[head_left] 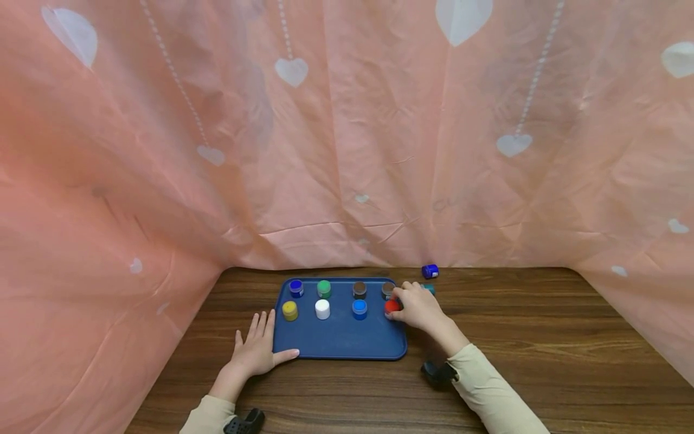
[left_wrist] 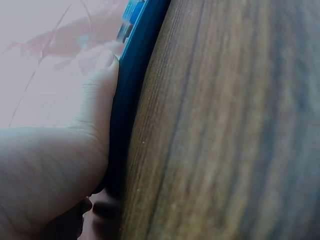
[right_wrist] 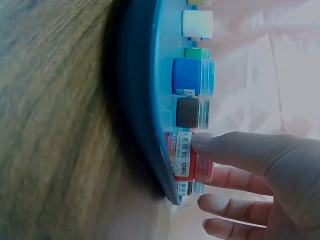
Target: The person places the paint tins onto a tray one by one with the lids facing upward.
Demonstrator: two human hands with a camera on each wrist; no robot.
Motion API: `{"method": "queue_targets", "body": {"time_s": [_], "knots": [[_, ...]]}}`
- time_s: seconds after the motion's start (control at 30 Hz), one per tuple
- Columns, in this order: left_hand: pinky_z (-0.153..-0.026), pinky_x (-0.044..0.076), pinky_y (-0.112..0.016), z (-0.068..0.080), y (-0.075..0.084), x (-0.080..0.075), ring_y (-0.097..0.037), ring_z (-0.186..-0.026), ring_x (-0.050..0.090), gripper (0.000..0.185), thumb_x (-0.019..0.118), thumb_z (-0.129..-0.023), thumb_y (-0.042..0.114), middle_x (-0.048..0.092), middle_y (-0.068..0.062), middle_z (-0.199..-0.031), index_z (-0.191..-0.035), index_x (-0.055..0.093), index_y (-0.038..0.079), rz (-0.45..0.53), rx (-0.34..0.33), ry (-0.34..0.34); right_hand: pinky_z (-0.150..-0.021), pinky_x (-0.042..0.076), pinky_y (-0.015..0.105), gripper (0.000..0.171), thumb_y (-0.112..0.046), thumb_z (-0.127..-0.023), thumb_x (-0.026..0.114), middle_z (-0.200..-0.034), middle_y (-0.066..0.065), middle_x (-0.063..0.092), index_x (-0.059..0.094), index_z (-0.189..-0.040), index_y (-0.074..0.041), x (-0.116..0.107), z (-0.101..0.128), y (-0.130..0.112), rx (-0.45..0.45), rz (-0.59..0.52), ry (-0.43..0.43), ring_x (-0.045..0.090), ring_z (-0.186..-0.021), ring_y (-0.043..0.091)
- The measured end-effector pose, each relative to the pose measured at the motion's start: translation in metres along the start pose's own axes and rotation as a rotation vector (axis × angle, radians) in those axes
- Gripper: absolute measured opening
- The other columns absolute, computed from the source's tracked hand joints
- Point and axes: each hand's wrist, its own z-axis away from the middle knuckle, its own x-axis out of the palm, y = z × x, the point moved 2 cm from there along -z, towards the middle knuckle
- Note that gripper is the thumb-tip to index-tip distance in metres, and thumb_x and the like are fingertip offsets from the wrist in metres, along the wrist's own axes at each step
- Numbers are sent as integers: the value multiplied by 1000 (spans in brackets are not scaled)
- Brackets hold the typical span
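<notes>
A blue tray (head_left: 347,345) lies on the table with two rows of small paint jars. My right hand (head_left: 418,306) pinches a red paint jar (right_wrist: 184,156) by its lid between thumb and fingers, at the tray's right end. Beside it stand a brown jar (head_left: 388,290) behind and a blue jar (head_left: 359,310) to the left. My left hand (head_left: 256,349) spreads its fingers at the tray's front left corner, the thumb (left_wrist: 100,90) along the front rim.
Also on the tray are a white jar (head_left: 322,309), a yellow jar (head_left: 290,310), a green jar (head_left: 323,289), a dark blue jar (head_left: 296,288) and another brown jar (head_left: 359,290). Beyond the tray, a dark blue jar (head_left: 430,271) and a teal jar (head_left: 428,289), partly hidden, lie on the wooden table (head_left: 520,337).
</notes>
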Motion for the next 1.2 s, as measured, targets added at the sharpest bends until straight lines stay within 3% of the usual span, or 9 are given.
{"method": "queue_targets", "body": {"time_s": [0.77, 1.2], "knots": [[-108, 3, -77, 0, 2, -3, -46, -150, 3, 122, 60, -75, 77, 11, -29, -160, -156, 10, 1, -25, -4, -6, -80, 48, 57, 32, -26, -76, 82, -102, 12, 65, 70, -101, -9, -16, 2, 50, -24, -58, 112, 57, -103, 36], [-108, 4, -77, 1, 2, -4, -45, -150, 3, 122, 60, -75, 77, 12, -29, -160, -157, 9, 2, -27, -10, -11, -78, 45, 52, 33, -23, -74, 83, -102, 12, 63, 70, -101, -10, -8, -6, 64, -27, 22, 143, 54, -102, 37]]}}
